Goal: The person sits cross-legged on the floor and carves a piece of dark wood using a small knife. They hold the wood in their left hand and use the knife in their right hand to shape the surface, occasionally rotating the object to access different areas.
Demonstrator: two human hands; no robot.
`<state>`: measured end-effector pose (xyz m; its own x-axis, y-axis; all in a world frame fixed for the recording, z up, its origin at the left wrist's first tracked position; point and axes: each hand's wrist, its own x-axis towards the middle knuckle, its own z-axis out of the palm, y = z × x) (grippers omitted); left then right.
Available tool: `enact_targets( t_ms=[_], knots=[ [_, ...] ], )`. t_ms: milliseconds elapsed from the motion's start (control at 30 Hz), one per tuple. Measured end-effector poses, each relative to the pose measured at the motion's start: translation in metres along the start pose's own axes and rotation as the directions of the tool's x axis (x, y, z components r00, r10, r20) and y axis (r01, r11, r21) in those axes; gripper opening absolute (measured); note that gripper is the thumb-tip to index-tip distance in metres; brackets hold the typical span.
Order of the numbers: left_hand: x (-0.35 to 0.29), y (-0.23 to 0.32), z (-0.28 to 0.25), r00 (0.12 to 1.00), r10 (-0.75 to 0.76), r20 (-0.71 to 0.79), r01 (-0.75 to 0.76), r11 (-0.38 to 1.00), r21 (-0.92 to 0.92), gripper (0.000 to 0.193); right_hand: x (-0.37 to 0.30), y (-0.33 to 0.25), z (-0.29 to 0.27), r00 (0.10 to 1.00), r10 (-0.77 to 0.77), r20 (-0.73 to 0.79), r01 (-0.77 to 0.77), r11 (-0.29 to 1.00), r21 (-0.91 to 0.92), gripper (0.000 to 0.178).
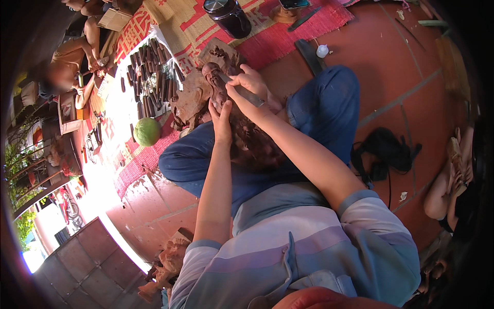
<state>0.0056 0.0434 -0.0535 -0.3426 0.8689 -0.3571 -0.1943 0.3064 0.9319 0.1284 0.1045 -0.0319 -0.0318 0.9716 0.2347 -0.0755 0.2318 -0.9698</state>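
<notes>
A reddish-brown carved wooden figure (pixel 215 86) with a rounded head rests upright between my bent legs, part of a larger knotty wood piece (pixel 191 97). My left hand (pixel 221 122) is closed around the figure's lower side, thumb and fingers on either side. In my right hand (pixel 250 88) is a flat grey carving tool (pixel 252 98); its narrow end reaches the figure just below the head. The palm and several fingers hide part of the tool. Below my hands, darker carved wood (pixel 254 144) lies in my lap.
Several dark-handled carving tools (pixel 149 72) lie on a white sheet to the left, near a green round fruit (pixel 147 132). A dark lidded jar (pixel 227 18) stands on the patterned rug (pixel 267 46). A black bag (pixel 383 149) lies right. Other people sit at upper left and far right.
</notes>
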Motion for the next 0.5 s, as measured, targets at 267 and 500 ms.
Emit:
enact_targets(
  t_ms=[267,500],
  knots=[
    [0.001,-0.001,0.0,1.0,-0.024,-0.005,0.024,1.0,0.002,0.087,0.002,-0.003,-0.003,0.999,-0.032,-0.024,0.03,0.995,-0.096,0.008],
    [-0.001,0.0,0.0,1.0,-0.013,0.0,0.013,1.0,-0.019,0.085,-0.008,-0.011,-0.007,0.993,-0.115,-0.035,0.108,0.981,-0.163,0.009]
  ],
)
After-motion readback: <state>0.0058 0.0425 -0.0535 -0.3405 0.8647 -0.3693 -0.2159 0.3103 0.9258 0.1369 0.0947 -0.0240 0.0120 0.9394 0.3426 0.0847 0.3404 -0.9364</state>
